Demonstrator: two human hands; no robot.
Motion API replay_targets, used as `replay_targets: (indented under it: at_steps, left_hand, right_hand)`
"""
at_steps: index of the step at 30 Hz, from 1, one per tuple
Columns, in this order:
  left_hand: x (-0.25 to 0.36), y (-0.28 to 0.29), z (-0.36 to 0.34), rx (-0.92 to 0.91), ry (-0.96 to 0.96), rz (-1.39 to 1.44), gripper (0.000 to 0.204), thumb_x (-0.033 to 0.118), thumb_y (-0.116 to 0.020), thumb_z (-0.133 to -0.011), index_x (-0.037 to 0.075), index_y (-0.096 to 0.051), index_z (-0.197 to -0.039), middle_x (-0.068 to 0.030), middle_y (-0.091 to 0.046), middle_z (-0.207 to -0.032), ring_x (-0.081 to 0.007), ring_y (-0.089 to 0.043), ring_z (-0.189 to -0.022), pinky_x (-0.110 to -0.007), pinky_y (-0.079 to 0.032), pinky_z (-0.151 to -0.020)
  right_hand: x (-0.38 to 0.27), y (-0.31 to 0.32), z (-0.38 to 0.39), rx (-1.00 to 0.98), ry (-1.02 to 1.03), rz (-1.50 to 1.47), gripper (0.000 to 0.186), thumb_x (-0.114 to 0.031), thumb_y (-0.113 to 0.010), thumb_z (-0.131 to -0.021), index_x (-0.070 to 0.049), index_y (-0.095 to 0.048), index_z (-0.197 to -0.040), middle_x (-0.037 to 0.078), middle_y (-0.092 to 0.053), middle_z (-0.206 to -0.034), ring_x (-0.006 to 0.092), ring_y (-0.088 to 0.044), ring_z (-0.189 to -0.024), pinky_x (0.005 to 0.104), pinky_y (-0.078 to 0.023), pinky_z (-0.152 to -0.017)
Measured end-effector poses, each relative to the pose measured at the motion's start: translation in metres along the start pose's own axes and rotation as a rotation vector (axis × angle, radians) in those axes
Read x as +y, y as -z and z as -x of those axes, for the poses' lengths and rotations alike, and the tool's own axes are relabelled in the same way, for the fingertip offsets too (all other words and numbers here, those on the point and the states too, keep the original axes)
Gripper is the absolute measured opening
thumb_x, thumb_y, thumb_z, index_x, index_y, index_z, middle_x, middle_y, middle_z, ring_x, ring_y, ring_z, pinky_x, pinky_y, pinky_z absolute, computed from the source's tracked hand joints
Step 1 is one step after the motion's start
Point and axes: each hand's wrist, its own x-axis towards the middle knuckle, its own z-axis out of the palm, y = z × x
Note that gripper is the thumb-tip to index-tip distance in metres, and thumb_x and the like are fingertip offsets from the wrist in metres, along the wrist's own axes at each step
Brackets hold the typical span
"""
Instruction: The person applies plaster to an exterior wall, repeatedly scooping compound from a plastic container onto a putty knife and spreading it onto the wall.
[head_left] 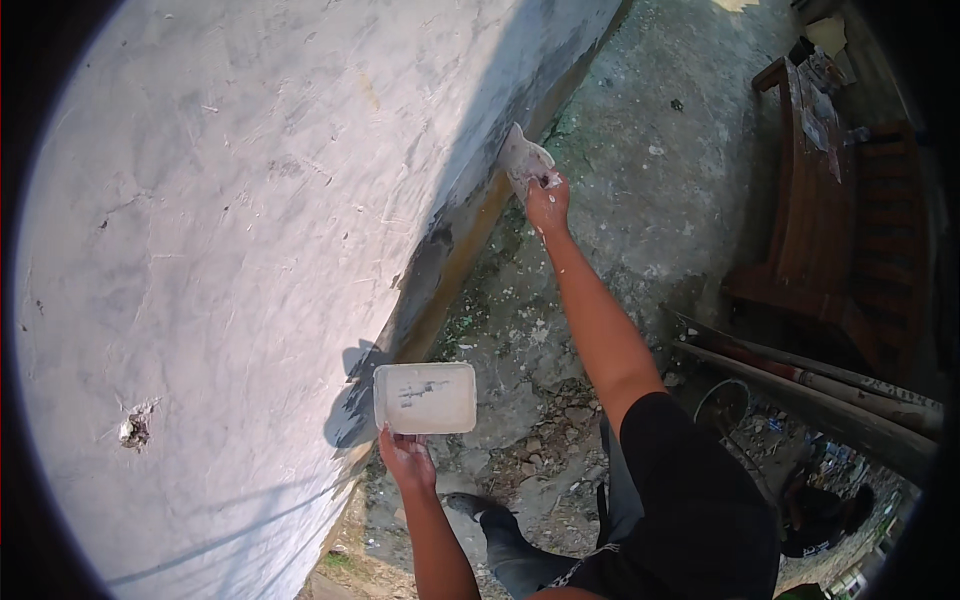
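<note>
My left hand (408, 458) is closed on the near edge of a shallow white rectangular tray (450, 408), with grey smears across its middle. The tray is held up beside the wall and casts a shadow on it. Farther ahead, my right arm is stretched out. My right hand (547, 205), spotted with white paste, grips a flat pale scraper (522, 155) with an uneven edge. The scraper lies against the lower part of the pale plastered wall (250, 220), close to the floor; whether its whole edge touches is unclear.
Dark damp patches and a brownish strip (465, 255) run along the wall's foot. Rubble (545, 440) lies on the rough concrete floor (650, 170) near my boot (465, 505). On the right stand a wooden bench (800, 220), long poles (820, 385) and a bucket (722, 405).
</note>
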Motion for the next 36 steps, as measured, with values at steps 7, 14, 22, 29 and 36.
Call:
replay_targets:
  at_steps: [7, 14, 22, 29, 36]
  left_hand:
    - [-0.010, 0.033, 0.018, 0.037, 0.005, 0.076, 0.047, 0.028, -0.051, -0.096, 0.003, -0.045, -0.135, -0.0144, -0.054, -0.134, -0.0311, -0.054, -0.121, -0.046, -0.044, -0.102]
    - [-0.005, 0.046, 0.023, 0.095, 0.032, -0.007, 0.050, 0.035, -0.048, -0.097, 0.003, -0.046, -0.136, -0.0139, -0.052, -0.137, -0.0294, -0.052, -0.124, -0.042, -0.042, -0.104]
    - [-0.020, 0.052, 0.017, -0.028, -0.002, 0.088, 0.051, 0.032, -0.050, -0.096, 0.003, -0.044, -0.137, -0.0156, -0.054, -0.135, -0.0308, -0.054, -0.122, -0.045, -0.043, -0.103]
    - [0.008, 0.109, 0.041, 0.014, 0.000, 0.086, 0.049, 0.030, -0.050, -0.096, 0.002, -0.045, -0.136, -0.0162, -0.053, -0.135, -0.0321, -0.054, -0.122, -0.046, -0.044, -0.102]
    - [0.021, 0.100, 0.036, -0.014, 0.011, 0.017, 0.050, 0.032, -0.046, -0.099, 0.001, -0.042, -0.138, -0.0170, -0.051, -0.137, -0.0311, -0.050, -0.126, -0.045, -0.042, -0.105]
  right_hand:
    - [-0.010, -0.048, 0.105, -0.153, 0.319, 0.056, 0.037, 0.003, -0.053, -0.076, 0.006, -0.067, -0.110, 0.023, -0.070, -0.101, 0.0347, -0.068, -0.097, 0.0340, -0.050, -0.089]
    - [0.012, -0.002, 0.168, -0.477, 0.454, -0.005, 0.036, 0.007, -0.055, -0.078, 0.002, -0.069, -0.111, 0.020, -0.070, -0.103, 0.0324, -0.068, -0.097, 0.0354, -0.050, -0.088]
    - [0.004, -0.036, 0.056, -0.066, -0.079, -0.138, 0.025, -0.001, -0.059, -0.090, 0.002, -0.068, -0.113, 0.013, -0.070, -0.101, 0.0219, -0.064, -0.090, 0.0312, -0.049, -0.082]
    - [0.006, -0.061, 0.234, -0.162, 0.347, -0.089, 0.039, 0.011, -0.052, -0.078, 0.000, -0.069, -0.112, 0.024, -0.067, -0.112, 0.0343, -0.066, -0.107, 0.0356, -0.046, -0.098]
    - [0.001, -0.010, 0.170, -0.224, -0.084, -0.132, 0.024, -0.002, -0.061, -0.090, 0.007, -0.065, -0.112, 0.012, -0.070, -0.101, 0.0199, -0.065, -0.093, 0.0303, -0.049, -0.084]
